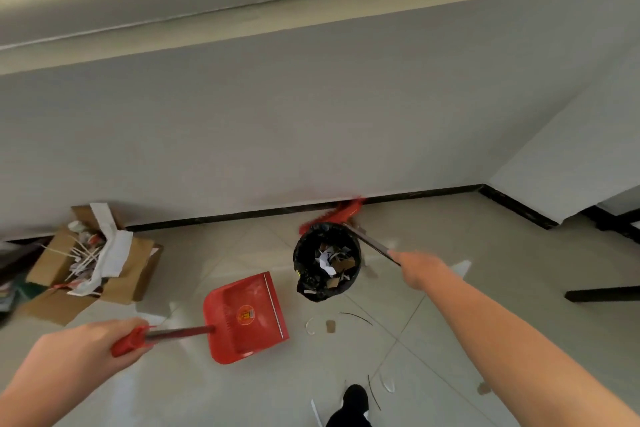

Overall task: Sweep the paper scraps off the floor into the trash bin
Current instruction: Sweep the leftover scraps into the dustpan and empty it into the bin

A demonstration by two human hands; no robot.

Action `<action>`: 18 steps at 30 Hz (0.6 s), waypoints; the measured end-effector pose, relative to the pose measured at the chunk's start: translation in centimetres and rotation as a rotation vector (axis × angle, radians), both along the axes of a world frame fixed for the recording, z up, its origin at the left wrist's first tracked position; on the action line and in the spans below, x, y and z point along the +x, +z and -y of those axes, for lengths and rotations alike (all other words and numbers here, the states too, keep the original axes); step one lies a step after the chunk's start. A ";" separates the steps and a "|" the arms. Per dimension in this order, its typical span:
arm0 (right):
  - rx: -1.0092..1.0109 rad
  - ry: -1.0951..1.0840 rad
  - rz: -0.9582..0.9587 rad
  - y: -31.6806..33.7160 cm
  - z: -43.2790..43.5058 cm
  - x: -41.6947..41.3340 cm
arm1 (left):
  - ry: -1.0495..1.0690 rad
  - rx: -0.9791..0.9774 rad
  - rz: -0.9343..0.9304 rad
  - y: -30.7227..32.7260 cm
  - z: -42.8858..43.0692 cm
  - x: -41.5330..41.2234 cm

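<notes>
My left hand [88, 345] grips the handle of a red dustpan [247, 317], whose pan sits low over the floor left of the bin. My right hand [420, 269] holds the dark handle of a red broom [337, 213]; its bristles lie behind the bin, against the skirting board. The trash bin [327, 260], lined with a black bag, stands on the tiles between my hands and holds several paper scraps. A few paper scraps [330, 326] and thin curved strips lie on the floor in front of the bin.
An open cardboard box [135, 274] full of sticks and paper stands at the left by the wall. A dark table leg [602, 295] lies across the floor at the right. My foot in a black shoe [351, 406] is at the bottom edge.
</notes>
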State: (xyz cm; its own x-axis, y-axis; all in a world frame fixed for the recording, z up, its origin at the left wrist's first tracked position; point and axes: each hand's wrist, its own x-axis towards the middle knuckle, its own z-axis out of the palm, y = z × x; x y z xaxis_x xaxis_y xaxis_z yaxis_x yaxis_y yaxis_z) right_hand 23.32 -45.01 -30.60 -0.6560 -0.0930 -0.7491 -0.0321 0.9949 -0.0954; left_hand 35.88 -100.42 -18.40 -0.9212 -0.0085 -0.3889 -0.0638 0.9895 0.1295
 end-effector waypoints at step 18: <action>0.152 -0.144 0.226 0.1 -6.9 16.8 | -0.020 -0.089 0.029 0.2 0.2 0.6</action>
